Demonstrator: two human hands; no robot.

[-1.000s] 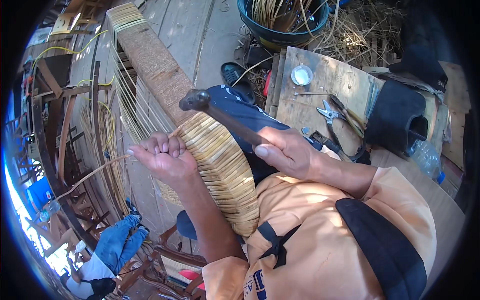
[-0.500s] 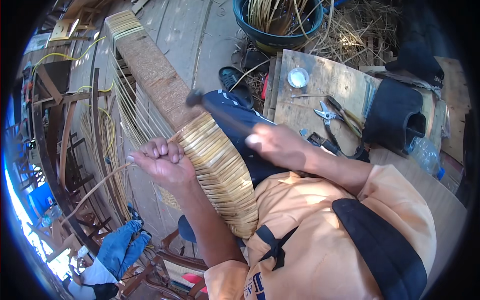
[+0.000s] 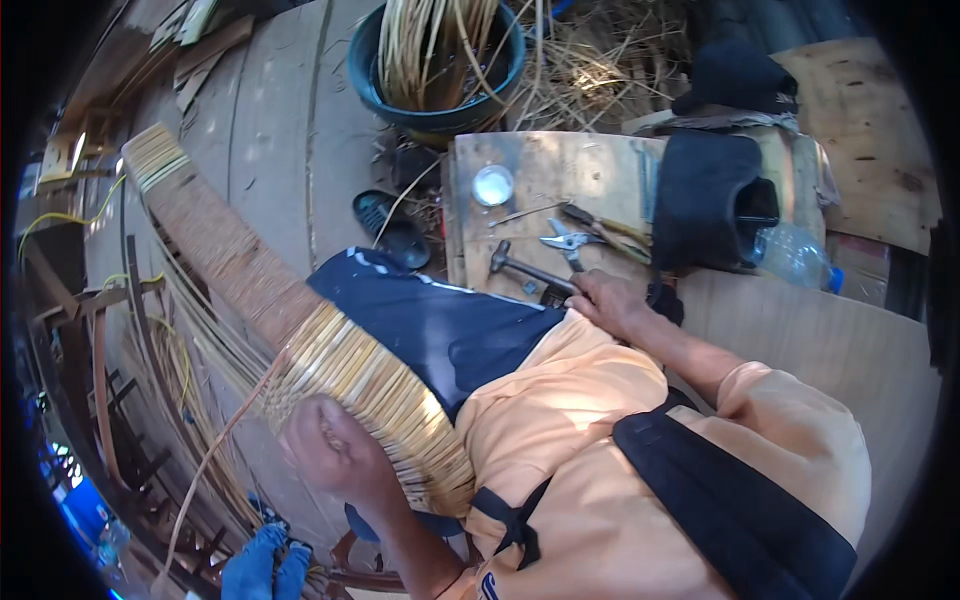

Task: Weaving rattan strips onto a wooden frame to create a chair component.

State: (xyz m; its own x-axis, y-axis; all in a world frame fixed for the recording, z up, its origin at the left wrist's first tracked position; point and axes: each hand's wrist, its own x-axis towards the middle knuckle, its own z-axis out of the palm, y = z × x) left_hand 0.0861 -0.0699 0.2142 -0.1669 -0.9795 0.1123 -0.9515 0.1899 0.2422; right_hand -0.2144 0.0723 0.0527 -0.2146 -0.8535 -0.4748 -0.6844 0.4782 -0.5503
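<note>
A long curved frame piece (image 3: pixel 240 245) slants from the far left toward my body. Its near part is closely wrapped in pale rattan strips (image 3: pixel 370 385), while the middle shows a rough brown surface. My left hand (image 3: pixel 335 450), slightly blurred, is curled beside the wrapped side; whatever its fingers hold is hidden. From the wrapping's far end, a loose rattan strand (image 3: pixel 215 450) runs down to the lower left, past that hand. At the board on my right, my right hand (image 3: pixel 605 300) is closed around the handle of a hammer (image 3: pixel 535 272), whose head points away to the left.
On the wooden board (image 3: pixel 590 160) lie pruning shears (image 3: pixel 570 240), pliers (image 3: pixel 610 228) and a small white-filled cup (image 3: pixel 492 185). Beyond stands a tub of rattan (image 3: pixel 365 75). A sandal (image 3: pixel 392 228) lies on the plank floor. A plastic bottle (image 3: pixel 795 258) is at the right.
My right hand has carried the hammer from above the frame piece to the board at the right. My left hand has moved down along the wrapping, away from the strand's upper end. The view has shifted right.
</note>
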